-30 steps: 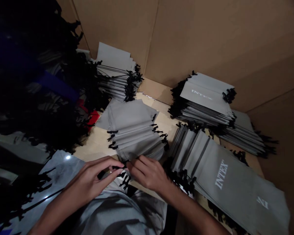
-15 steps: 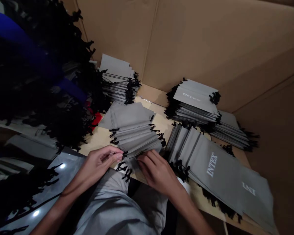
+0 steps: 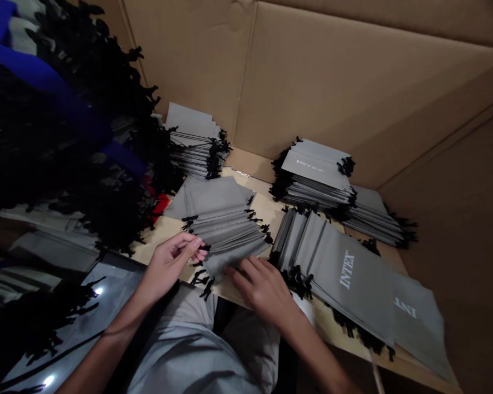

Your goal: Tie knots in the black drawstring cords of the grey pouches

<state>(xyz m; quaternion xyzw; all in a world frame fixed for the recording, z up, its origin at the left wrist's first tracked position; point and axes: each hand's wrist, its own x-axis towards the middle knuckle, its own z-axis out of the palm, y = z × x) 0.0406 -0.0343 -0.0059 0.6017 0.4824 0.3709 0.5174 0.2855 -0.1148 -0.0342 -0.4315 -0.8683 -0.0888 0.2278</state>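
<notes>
A fanned pile of grey drawstring pouches (image 3: 225, 224) with black cord ends along both sides lies in front of me. At its left edge my left hand (image 3: 178, 254) is closed in a pinch on a black drawstring (image 3: 204, 248). My right hand (image 3: 261, 282) rests over the near edge of the closest pouch (image 3: 230, 261), fingers bent and somewhat apart, the fingertips touching the fabric. Its thumb is mostly hidden. Loose black cord ends (image 3: 203, 282) hang by the table's front edge between my hands.
Grey pouches printed INTEX (image 3: 347, 273) lie fanned at right. Behind them are another stack (image 3: 318, 161) and a smaller stack (image 3: 373, 210). One stack (image 3: 191, 123) stands back left. Black-corded bundles with a blue strap (image 3: 36, 71) crowd the left. Cardboard walls (image 3: 312, 71) enclose the table.
My right hand's fingers have loosened and spread over the near pouch, which now lies flatter. My left hand has shifted slightly up and left, still pinching. The view has tilted a little.
</notes>
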